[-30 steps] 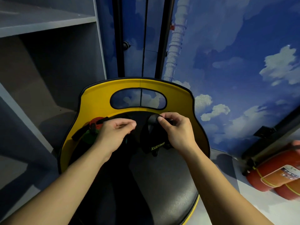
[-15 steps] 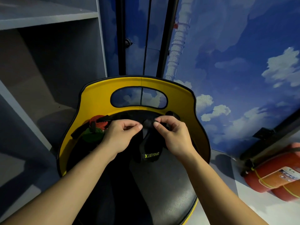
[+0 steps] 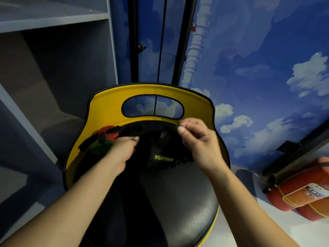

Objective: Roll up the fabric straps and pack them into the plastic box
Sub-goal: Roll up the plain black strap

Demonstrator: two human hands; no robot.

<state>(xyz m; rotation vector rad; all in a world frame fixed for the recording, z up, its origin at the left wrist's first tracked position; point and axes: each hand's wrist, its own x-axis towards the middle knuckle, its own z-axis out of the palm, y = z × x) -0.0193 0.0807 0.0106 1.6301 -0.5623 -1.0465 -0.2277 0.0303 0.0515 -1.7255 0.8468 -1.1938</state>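
A black fabric strap (image 3: 162, 157) with yellow-green lettering lies on the black seat of a chair (image 3: 178, 202) with a yellow back. My right hand (image 3: 197, 141) pinches one end of the strap near the chair back, raised a little. At the left, my left hand (image 3: 122, 148) has curled fingers on the dark strap material; the exact hold is blurred. A red rolled strap (image 3: 108, 133) and a green rolled strap (image 3: 99, 147) lie at the seat's left rear, next to my left hand. No plastic box is in view.
Grey shelving (image 3: 53, 68) stands close on the left. A blue wall with painted clouds (image 3: 258, 68) rises behind the chair. Red fire extinguishers (image 3: 306, 193) lie on the floor at the right. Black vertical posts (image 3: 133, 41) stand behind the chair back.
My hands were together at the middle of the strap; now they have moved apart, the right one up and to the right, stretching the strap out. The view is motion-blurred.
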